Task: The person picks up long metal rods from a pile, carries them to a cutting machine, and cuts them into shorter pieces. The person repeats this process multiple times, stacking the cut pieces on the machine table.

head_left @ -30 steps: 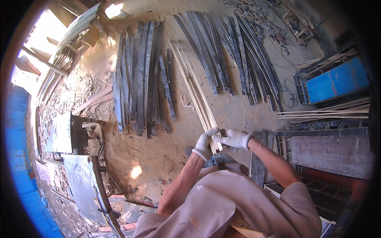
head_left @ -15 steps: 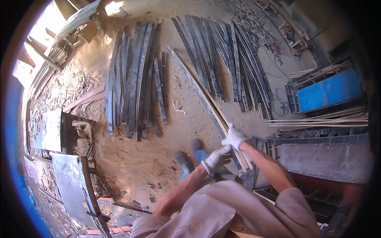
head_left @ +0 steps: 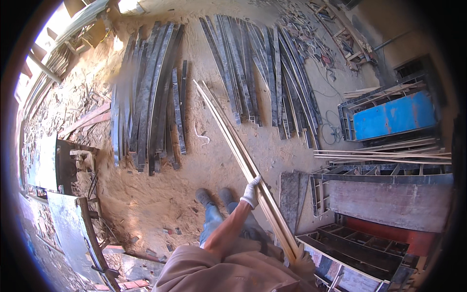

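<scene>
A bundle of long, thin wooden strips (head_left: pixel 275 212) slants from the middle of the floor down to my right side, its pale edges facing up. Wrapped round it midway along is my left hand (head_left: pixel 251 192), in a white knitted glove. My right hand (head_left: pixel 303 265), gloved too, is closed at the bundle's near end beside my hip; its fingers are partly hidden. My boots (head_left: pixel 203 196) stand left of the strips.
Dark boards lie in a left pile (head_left: pixel 156 92) and a right pile (head_left: pixel 243 73). At right are a blue panel (head_left: pixel 394 117), a grey-brown panel (head_left: pixel 389 202) and dark frames (head_left: pixel 365 243). A metal-topped bench (head_left: pixel 70 224) stands at left; a cable (head_left: pixel 332 131) lies on the floor.
The strips have turned from showing a dark face to showing pale edges, and their near end has come toward me. My right hand has moved back to that end; my left grips midway.
</scene>
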Demonstrator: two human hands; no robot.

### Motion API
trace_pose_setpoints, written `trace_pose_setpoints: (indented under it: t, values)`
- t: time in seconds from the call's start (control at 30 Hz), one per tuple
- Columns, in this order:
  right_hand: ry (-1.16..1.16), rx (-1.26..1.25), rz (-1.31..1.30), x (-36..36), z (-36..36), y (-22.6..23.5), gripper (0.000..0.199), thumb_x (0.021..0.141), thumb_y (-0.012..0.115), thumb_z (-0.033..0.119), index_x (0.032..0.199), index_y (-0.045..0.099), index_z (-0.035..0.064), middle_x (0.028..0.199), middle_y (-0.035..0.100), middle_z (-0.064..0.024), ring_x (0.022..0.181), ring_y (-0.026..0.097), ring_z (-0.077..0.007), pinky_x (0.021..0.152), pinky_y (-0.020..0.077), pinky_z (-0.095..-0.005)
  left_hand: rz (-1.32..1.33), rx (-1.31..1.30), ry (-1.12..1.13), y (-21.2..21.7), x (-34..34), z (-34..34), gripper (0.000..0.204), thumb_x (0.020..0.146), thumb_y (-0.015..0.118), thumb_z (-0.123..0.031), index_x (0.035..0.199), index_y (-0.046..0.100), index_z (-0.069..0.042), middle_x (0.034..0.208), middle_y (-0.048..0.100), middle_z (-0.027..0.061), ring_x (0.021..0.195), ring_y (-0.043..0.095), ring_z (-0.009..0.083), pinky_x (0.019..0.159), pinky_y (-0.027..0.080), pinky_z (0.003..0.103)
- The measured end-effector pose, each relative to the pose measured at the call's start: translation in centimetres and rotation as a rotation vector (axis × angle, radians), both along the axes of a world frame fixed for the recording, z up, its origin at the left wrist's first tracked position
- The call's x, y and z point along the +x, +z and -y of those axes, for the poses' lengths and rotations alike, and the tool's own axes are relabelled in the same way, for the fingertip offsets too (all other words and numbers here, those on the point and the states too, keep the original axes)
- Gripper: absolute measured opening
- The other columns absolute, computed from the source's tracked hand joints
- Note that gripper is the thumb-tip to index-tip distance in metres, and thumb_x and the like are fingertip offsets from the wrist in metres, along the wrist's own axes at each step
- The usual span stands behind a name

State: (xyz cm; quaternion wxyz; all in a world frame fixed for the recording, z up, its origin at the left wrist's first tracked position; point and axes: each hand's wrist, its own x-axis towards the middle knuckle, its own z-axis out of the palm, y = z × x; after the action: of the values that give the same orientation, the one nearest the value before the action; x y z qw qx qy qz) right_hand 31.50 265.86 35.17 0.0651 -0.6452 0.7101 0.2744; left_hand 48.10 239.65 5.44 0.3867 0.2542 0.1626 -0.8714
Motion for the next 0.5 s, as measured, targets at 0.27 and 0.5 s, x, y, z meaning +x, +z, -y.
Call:
trace_pose_setpoints:
  t: [0.27, 0.5]
  values:
    - [0.157, -0.358, 0.020, -7.9, -5.3, -10.5, 0.081, 0.091, 0.073, 0.057, 0.147, 0.051, 0.0028, 0.104, 0.067, -0.0168, 0.079, 0.070, -0.0365, 0.062, 0.0571, -0.0489, 0.201, -0.083, 0.045, 1.8, 0.3, -0.6, 0.030, 0.089, 0.073, -0.025, 0.113, 0.067, -0.007, 0.109, 0.075, 0.0143, 0.096, 0.072, 0.0299, 0.087, 0.060, 0.048]
    - [0.156, -0.398, 0.353, -11.0, 2.7, -13.3, 0.081, 0.089, 0.075, 0.055, 0.146, 0.050, 0.0029, 0.106, 0.066, -0.0194, 0.083, 0.069, -0.0398, 0.067, 0.0563, -0.0520, 0.491, -0.265, 0.273, 13.2, 5.8, 2.8, 0.036, 0.085, 0.078, -0.009, 0.118, 0.064, -0.007, 0.095, 0.072, 0.0045, 0.080, 0.069, 0.0190, 0.069, 0.060, 0.036]
